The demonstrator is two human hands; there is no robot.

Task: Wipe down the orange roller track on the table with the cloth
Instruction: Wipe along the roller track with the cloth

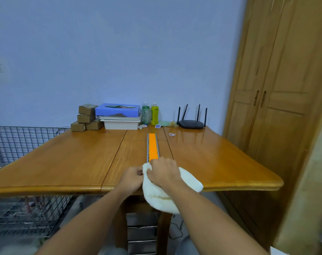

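The orange roller track with grey side rails lies lengthwise down the middle of the wooden table, running away from me. Its near end is covered by a white cloth that drapes over the table's front edge. My right hand presses down on the cloth over the track's near end, fingers closed around the fabric. My left hand sits just left of it, pinching the cloth's left corner beside the track.
At the table's far edge stand several cardboard boxes, a blue box on white trays, a green and a yellow bottle, and a black router. A wire cage is at left, wooden wardrobe doors at right.
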